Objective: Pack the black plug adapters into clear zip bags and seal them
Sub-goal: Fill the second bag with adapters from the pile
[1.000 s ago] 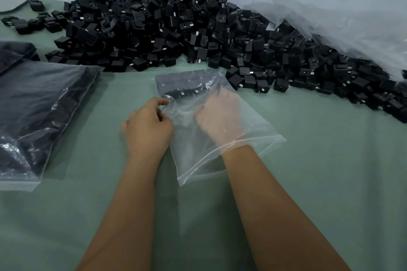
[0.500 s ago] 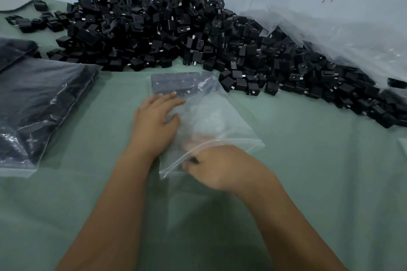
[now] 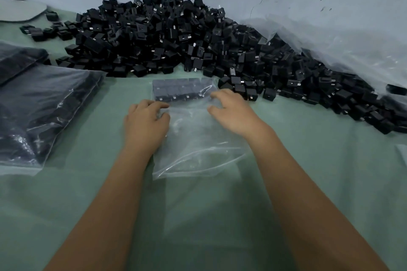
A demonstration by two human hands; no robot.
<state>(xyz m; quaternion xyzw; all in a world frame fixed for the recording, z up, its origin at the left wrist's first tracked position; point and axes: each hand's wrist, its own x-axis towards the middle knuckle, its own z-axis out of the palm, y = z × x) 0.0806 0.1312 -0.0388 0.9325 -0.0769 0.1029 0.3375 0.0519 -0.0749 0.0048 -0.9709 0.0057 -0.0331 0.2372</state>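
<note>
Green table [image 3: 308, 171], right hand [image 3: 236, 111] moved onto zip bag [image 3: 198, 145]

Both of your arms are bare and reach forward from the bottom of the view. They come closer together toward the hands. Your left hand [image 3: 146, 124] is palm down, with the back of it facing up. Its fingers [image 3: 157, 104] are bent a little and point forward and to the right, and the thumb is tucked in on the right side. Your right hand [image 3: 233, 110] is a bit further forward. It is palm down too, and its fingers [image 3: 220, 94] are spread, bent, and point to the left. The two hands are near each other but do not touch.
</note>
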